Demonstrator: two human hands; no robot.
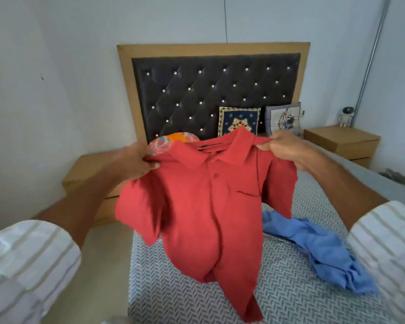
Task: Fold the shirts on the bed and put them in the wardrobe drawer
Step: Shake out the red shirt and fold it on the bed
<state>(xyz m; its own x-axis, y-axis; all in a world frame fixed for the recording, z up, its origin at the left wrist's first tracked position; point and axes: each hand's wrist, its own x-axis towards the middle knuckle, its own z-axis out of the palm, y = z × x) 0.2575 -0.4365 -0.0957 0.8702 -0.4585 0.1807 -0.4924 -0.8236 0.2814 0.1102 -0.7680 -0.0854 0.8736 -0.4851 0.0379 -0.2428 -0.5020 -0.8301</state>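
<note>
Head view: a red polo shirt (197,206) is being held up over the bed (290,295) — one shoulder is being pinched by the left hand (136,163), the other by the right hand (282,147). Below the right-hand grip, a blue shirt (323,251) is lying crumpled on the bed.

The red shirt (204,206) hangs across the middle of the frame, held at its shoulders by the left hand (136,163) and right hand (282,148), and screens the bed (185,295) surface behind it. Bare patterned sheet shows at lower centre, below and left of the hem. At lower right the crumpled blue shirt (318,249) takes up the sheet beside the red one. 2 cushions (240,121) lean on the headboard (197,90) at upper centre. Floor lies open at lower left, bounded by the left nightstand (89,174).
</note>
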